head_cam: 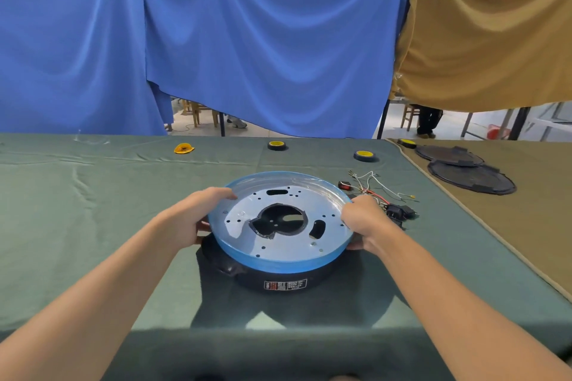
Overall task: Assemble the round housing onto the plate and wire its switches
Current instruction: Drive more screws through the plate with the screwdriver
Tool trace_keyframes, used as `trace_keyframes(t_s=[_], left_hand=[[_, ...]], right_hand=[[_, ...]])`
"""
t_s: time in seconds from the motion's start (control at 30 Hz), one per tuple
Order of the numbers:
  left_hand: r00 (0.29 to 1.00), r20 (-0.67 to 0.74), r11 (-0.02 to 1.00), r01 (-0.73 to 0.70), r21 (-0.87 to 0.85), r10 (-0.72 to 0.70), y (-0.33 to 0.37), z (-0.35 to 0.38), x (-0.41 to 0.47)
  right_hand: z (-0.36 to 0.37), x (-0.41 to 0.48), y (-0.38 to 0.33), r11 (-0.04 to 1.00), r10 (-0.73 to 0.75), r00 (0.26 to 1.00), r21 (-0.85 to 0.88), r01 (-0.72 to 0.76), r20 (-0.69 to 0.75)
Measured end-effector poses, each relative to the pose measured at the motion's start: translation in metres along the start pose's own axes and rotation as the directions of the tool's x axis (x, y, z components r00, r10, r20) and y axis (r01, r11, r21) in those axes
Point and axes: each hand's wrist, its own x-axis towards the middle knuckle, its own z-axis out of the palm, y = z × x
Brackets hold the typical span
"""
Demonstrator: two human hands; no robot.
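Round metal plate (244, 219), rim wrapped in blue film, at the middle of the table (93, 226) toward its near edge, lying directly over the black round housing (284, 283). Whether the plate is fully seated on the housing cannot be told. The left hand (201, 216) takes the plate's left rim, fingers curled over the top and thumb beneath. The right hand (362, 221) grasps the right rim in the same way. Just beyond the right hand, toward the table's right edge, lie a tangle of wires (376, 192), black switches (399, 212) and a red switch (344, 185). Along the far edge stand rolls of tape (277, 145). Two dark discs (470, 178) lie overlapping on the tan cloth (526, 226) at the far right corner.
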Motion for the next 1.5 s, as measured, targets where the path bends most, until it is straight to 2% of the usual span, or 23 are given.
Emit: trace_keyframes(t_s=[0.2, 0.37, 0.43, 0.5, 0.57, 0.6, 0.63, 0.67, 0.7, 0.73, 0.77, 0.8, 0.9, 0.97, 1.0, 1.07, 1.13, 1.23, 1.4, 1.5], left_hand=[[0.985, 0.17, 0.952, 0.038, -0.304, 0.015, 0.004, -0.008, 0.0], [0.983, 0.178, 0.945, 0.025, -0.326, 0.036, 0.011, -0.006, 0.0], [0.988, 0.149, 0.946, 0.003, -0.325, 0.048, 0.012, -0.005, 0.0], [0.996, 0.061, 0.939, -0.033, -0.341, 0.057, 0.013, -0.004, 0.0], [0.996, -0.049, 0.915, -0.084, -0.395, 0.07, 0.015, -0.002, -0.001], [0.992, -0.092, 0.897, -0.113, -0.428, 0.082, 0.016, -0.001, -0.002], [0.988, -0.126, 0.877, -0.14, -0.46, 0.091, 0.017, 0.0, -0.003], [0.983, -0.154, 0.858, -0.162, -0.487, 0.098, 0.018, 0.002, -0.003], [0.979, -0.177, 0.842, -0.18, -0.509, 0.102, 0.019, 0.004, -0.002], [0.974, -0.204, 0.826, -0.197, -0.528, 0.102, 0.021, 0.006, -0.003], [0.968, -0.233, 0.813, -0.212, -0.543, 0.097, 0.023, 0.007, -0.005], [0.961, -0.26, 0.801, -0.226, -0.554, 0.091, 0.026, 0.009, -0.007], [0.933, -0.34, 0.783, -0.297, -0.547, 0.116, 0.031, 0.014, -0.02], [0.894, -0.399, 0.775, -0.395, -0.493, 0.202, 0.03, 0.016, -0.025], [0.86, -0.437, 0.768, -0.46, -0.446, 0.262, 0.031, 0.017, -0.029], [0.769, -0.505, 0.77, -0.575, -0.277, 0.393, 0.035, 0.017, -0.04], [0.676, -0.542, 0.758, -0.643, -0.105, 0.499, 0.039, 0.018, -0.047], [0.558, -0.564, 0.707, -0.705, 0.064, 0.608, 0.044, 0.02, -0.054], [0.348, -0.465, 0.521, -0.791, 0.319, 0.814, 0.038, 0.025, -0.051], [0.217, -0.354, 0.373, -0.802, 0.467, 0.91, 0.032, 0.031, -0.046]], right_hand=[[0.001, 0.001, -0.006, 0.999, 0.019, 0.998, -0.027, -0.021, -0.061], [0.008, 0.0, -0.006, 0.998, 0.022, 0.997, -0.055, -0.026, -0.075], [0.01, -0.003, -0.008, 0.998, 0.016, 0.998, -0.058, -0.02, -0.067], [0.014, -0.006, -0.012, 0.998, 0.013, 0.999, -0.06, -0.016, -0.045], [0.019, -0.008, -0.016, 0.983, -0.022, 0.998, -0.183, 0.01, -0.061], [0.022, -0.008, -0.018, 0.919, -0.088, 0.988, -0.393, 0.032, -0.125], [0.026, -0.01, -0.02, 0.776, -0.234, 0.951, -0.628, 0.057, -0.202], [0.032, -0.015, -0.024, 0.616, -0.44, 0.873, -0.778, 0.123, -0.21], [0.041, -0.023, -0.032, 0.518, -0.598, 0.79, -0.818, 0.25, -0.137], [0.049, -0.03, -0.041, 0.493, -0.652, 0.758, -0.775, 0.395, -0.028], [0.058, -0.038, -0.051, 0.547, -0.62, 0.78, -0.668, 0.504, 0.081], [0.068, -0.045, -0.059, 0.65, -0.528, 0.832, -0.549, 0.525, 0.172], [0.085, -0.051, -0.078, 0.853, -0.333, 0.894, -0.309, 0.421, 0.3], [0.09, -0.048, -0.085, 0.955, -0.266, 0.901, -0.035, 0.295, 0.343], [0.091, -0.046, -0.087, 0.965, -0.261, 0.886, 0.108, 0.237, 0.384], [0.09, -0.046, -0.092, 0.942, -0.276, 0.854, 0.299, 0.15, 0.442], [0.086, -0.048, -0.093, 0.911, -0.277, 0.828, 0.406, 0.066, 0.488], [0.077, -0.051, -0.095, 0.833, -0.296, 0.776, 0.548, -0.076, 0.557], [0.073, -0.049, -0.09, 0.71, -0.371, 0.728, 0.681, -0.178, 0.577], [0.069, -0.043, -0.081, 0.643, -0.375, 0.744, 0.733, -0.22, 0.553]])
